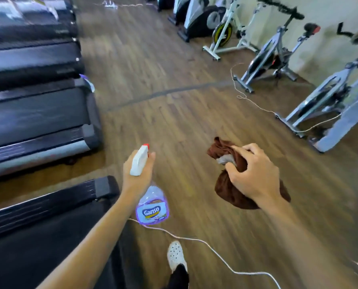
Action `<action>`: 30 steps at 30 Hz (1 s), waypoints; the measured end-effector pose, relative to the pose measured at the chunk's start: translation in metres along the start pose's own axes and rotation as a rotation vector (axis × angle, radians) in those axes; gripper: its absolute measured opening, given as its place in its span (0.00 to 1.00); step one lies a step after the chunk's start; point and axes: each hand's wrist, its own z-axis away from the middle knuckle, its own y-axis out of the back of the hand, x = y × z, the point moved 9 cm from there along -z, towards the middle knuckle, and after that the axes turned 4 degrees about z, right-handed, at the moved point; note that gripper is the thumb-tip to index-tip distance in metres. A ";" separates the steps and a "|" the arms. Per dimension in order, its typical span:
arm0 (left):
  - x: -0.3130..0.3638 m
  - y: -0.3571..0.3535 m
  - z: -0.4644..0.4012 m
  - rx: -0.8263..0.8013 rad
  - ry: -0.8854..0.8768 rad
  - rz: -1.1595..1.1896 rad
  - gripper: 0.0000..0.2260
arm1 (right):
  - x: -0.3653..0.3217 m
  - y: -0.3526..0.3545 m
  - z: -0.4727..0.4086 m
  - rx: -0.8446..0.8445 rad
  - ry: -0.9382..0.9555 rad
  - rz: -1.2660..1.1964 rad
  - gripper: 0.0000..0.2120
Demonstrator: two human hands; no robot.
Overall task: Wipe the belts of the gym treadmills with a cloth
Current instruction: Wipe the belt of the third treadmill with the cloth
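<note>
My left hand (139, 174) grips the neck of a spray bottle (152, 205) with a white trigger head, a red nozzle and purple liquid; the bottle hangs below the hand. My right hand (255, 174) holds a bunched brown cloth (226, 184) over the wooden floor. A row of treadmills lines the left side. The nearest belt (38, 247) lies under my left forearm, and the one beyond it (34, 117) sits further up. Both hands are to the right of the treadmills, above the aisle.
A white cable (194, 240) snakes across the wooden floor (174, 69) by my white shoe (176, 255). Exercise bikes (271, 57) stand along the right wall, with a thin cord (257, 107) trailing in front of them. More treadmills stretch away at the upper left.
</note>
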 end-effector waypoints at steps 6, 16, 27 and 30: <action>0.023 0.025 -0.119 0.169 -0.011 0.074 0.05 | -0.070 -0.059 -0.133 -0.031 0.078 -0.096 0.26; 0.011 0.103 -0.303 0.444 0.021 0.060 0.09 | -0.239 -0.207 -0.331 -0.203 0.383 -0.250 0.28; 0.026 0.223 -0.445 0.901 0.087 0.046 0.06 | -0.505 -0.343 -0.499 -0.417 0.798 -0.351 0.25; 0.020 0.257 -0.469 0.975 0.086 0.016 0.02 | -0.561 -0.369 -0.509 -0.459 0.840 -0.418 0.24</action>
